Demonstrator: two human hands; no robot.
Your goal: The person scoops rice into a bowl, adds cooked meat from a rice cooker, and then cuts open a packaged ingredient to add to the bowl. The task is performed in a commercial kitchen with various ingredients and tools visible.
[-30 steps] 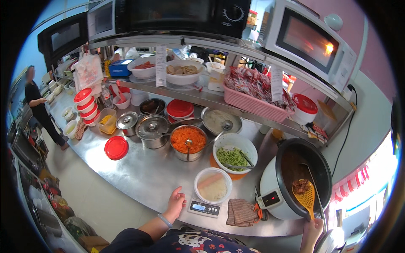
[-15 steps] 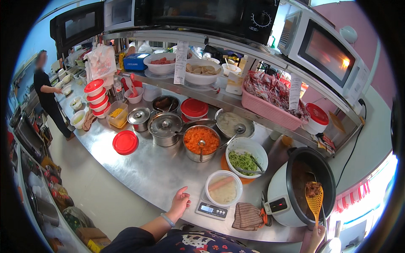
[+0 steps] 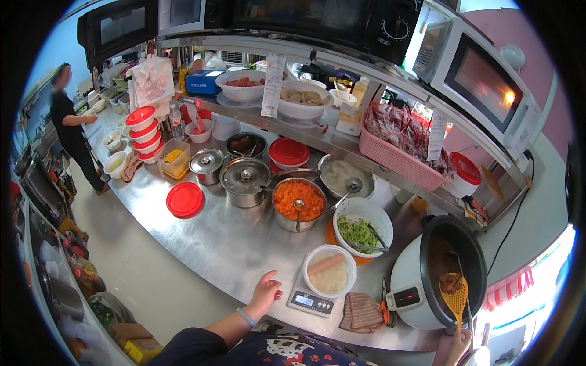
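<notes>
Fingers (image 3: 273,282) spread on steel counter (image 3: 232,244), slotted yellow spatula (image 3: 455,299) held

We see bare steel counter (image 3: 213,244) left of the scale (image 3: 312,300), open for our left hand (image 3: 264,294), while behind the scale the carrot pot (image 3: 298,202) and greens bowl (image 3: 364,227) crowd in, rice cooker (image 3: 436,274) blocking its right.
</notes>
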